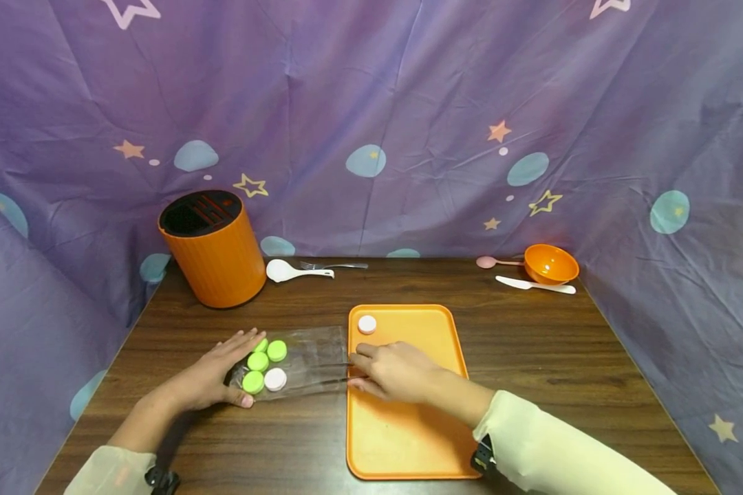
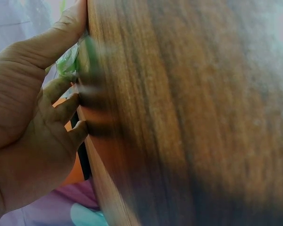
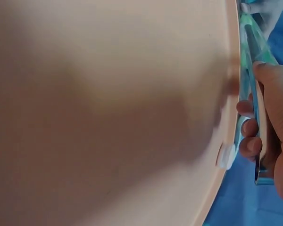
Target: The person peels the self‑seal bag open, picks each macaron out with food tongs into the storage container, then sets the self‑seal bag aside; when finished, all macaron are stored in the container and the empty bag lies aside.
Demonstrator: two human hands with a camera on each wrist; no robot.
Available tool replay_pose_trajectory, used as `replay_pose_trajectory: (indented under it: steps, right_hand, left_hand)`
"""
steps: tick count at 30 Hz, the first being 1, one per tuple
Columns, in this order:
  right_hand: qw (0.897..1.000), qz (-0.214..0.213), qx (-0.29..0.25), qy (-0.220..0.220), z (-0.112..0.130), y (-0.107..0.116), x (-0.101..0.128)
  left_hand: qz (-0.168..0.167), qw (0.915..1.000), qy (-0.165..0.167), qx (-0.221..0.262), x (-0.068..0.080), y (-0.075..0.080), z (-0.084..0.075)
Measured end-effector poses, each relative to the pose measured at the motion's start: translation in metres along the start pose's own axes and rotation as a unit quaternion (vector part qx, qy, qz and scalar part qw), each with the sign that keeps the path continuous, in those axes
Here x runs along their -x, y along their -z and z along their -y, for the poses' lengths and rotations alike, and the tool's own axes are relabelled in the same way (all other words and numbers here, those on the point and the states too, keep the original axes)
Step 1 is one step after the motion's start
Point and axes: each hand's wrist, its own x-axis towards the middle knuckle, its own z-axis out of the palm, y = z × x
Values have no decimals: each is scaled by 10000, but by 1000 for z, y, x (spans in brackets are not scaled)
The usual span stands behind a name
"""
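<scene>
My left hand point(image 1: 219, 371) lies at the left end of a clear plastic bag point(image 1: 322, 350), fingers extended and thumb spread to the near side. Several green round caps point(image 1: 276, 350) and a white cap point(image 1: 275, 379) are at that end of the bag. My right hand point(image 1: 396, 371), above the tray's left part, grips metal tongs point(image 3: 262, 160). Their two arms point left and overlap the bag in the head view. On the orange tray point(image 1: 402, 440), near its far left corner, sits another white cap point(image 1: 367, 324).
An orange utensil holder point(image 1: 217, 261) stands at the back left. Beside it lie a white ladle point(image 1: 291, 271) and a fork point(image 1: 340, 265). At the back right are an orange bowl point(image 1: 551, 265), a pink spoon point(image 1: 489, 262) and a white knife point(image 1: 532, 284). A purple curtain surrounds the table.
</scene>
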Motion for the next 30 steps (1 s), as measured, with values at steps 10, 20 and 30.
replay_pose_trajectory:
  steps: [10,20,30]
  right_hand:
    - [9998,169,136,-11,8,-8,-15]
    - [10000,22,53,2,8,-7,-13]
    - [9996,-36,-81,-275,-1,0,0]
  left_hand:
    - [-31,10000,-74,13,0,0,3]
    - [-344,9978,-553,96,-1,-17,40]
    - [-320,9981,-530,40,-3,-17,42]
